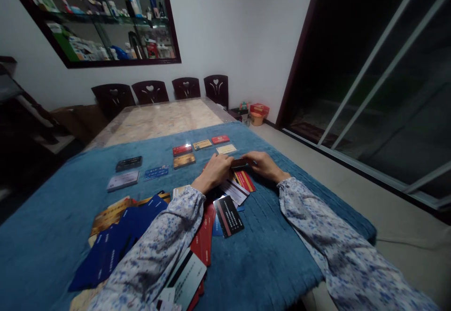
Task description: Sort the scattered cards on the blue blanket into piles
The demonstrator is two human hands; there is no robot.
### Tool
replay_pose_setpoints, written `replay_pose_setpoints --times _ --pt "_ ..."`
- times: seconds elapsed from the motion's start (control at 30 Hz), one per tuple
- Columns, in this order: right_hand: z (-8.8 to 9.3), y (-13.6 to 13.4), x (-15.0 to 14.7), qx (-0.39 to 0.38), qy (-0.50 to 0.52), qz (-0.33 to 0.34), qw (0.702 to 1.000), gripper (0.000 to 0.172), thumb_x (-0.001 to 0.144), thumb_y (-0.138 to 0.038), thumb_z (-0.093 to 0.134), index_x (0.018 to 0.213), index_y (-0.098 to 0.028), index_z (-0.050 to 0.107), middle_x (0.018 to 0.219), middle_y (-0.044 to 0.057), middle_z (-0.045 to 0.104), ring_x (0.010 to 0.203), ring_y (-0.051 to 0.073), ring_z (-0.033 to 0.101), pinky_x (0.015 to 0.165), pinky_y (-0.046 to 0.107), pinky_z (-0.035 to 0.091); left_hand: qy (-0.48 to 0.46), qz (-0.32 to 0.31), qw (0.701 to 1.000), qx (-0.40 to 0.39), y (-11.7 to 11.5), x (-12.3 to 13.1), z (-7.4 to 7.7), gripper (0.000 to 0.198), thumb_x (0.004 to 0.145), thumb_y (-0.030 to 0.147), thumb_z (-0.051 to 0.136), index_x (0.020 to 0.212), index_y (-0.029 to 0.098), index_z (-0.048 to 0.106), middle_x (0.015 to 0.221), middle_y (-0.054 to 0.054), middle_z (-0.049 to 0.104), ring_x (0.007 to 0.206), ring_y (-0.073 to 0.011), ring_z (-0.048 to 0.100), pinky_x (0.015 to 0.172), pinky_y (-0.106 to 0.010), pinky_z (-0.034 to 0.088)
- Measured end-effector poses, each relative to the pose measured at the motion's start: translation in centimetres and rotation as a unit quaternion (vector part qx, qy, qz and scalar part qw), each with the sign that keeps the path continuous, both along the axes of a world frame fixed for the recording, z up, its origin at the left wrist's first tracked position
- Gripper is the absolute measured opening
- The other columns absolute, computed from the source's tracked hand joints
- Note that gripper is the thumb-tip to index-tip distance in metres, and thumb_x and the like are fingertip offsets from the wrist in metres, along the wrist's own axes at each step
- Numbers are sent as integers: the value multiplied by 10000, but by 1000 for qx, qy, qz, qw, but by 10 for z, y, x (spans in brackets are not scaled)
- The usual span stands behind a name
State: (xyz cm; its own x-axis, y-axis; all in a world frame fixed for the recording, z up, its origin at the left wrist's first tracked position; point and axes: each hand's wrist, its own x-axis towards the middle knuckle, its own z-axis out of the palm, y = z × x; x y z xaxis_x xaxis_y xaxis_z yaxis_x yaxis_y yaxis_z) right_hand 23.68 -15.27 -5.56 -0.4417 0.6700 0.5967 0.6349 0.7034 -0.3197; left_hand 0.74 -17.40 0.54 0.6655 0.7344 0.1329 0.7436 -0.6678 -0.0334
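Note:
My left hand [215, 171] and my right hand [262, 164] close from both sides on a small dark stack of cards [239, 162] on the blue cloth. Just below them lie a red and yellow card [244, 181], a white card [235, 191] and a black card [229, 216]. Red cards [204, 238] and a silver card [187, 278] show beside my left sleeve. Beyond my hands sit a gold stack [184, 161], a pale yellow card [226, 149] and red stacks [220, 139]. Part of my left fingers is hidden.
A pile of dark blue cards [112, 245] spreads at the left, near a black stack [128, 163], a white stack [123, 181] and blue cards [156, 172]. The blue cloth [45, 217] covers the near table. Chairs [151, 92] stand along the far side.

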Motion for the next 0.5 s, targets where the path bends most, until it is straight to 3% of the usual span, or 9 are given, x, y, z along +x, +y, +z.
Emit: replay_pose_setpoints --times 0.2,0.33,0.5 --pt "1 -3 -4 -26 20 -8 999 276 895 -135 558 1100 -193 733 1015 97 789 884 220 733 789 310 537 -26 17 1000 -4 4 -2 -4 387 897 140 556 1275 168 638 1245 -143 712 1147 -281 671 957 -368 485" --pt "3 -6 -5 -45 15 -37 998 262 905 -162 560 1135 -197 680 927 71 773 779 198 698 724 275 498 -52 30 998 4 9 -4 -13 443 899 129 536 1335 184 587 1256 -143 701 1127 -281 670 945 -370 485" --pt "0 -4 -6 -44 26 -40 998 186 913 -182 565 1072 -199 659 925 68 752 801 199 682 743 277 496 -39 38 998 9 9 -4 -17 441 922 104 483 1346 202 554 1235 -134 697 1124 -268 657 963 -382 466"
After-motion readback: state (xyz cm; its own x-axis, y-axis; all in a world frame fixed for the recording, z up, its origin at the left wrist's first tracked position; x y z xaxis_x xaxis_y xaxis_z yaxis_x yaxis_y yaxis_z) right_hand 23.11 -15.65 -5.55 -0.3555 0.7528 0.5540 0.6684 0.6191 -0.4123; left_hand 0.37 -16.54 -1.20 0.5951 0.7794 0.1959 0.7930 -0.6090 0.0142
